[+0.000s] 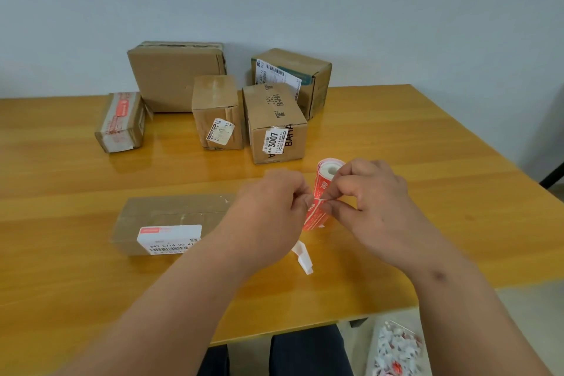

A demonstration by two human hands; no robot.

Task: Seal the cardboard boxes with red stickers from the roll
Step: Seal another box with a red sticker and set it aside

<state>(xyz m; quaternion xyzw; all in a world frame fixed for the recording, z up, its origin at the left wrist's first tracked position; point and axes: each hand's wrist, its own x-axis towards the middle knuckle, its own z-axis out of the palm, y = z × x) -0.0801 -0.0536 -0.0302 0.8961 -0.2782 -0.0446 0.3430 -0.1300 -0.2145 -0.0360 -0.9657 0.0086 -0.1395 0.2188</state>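
Peeling step — both hands over the bench (396, 131), working the roll (320, 192) of red stickers. Left hand (271, 210) fingers pinch the sticker edge; right hand (375, 201) fingers pinch the backing and steady the roll. Flat box (161, 217) lies just left, no red sticker visible on it. Next — likely pull the sticker free, carry it across to that box's seam, press down.

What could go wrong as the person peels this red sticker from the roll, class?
1. Both hands, left and right, pinch the sticker edge on the red sticker roll in mid-air; the sticker may tear or fold onto itself.
2. The flat cardboard box lies under the left forearm, so it could get nudged.
3. The white backing scrap on the table might stick to the fresh sticker.
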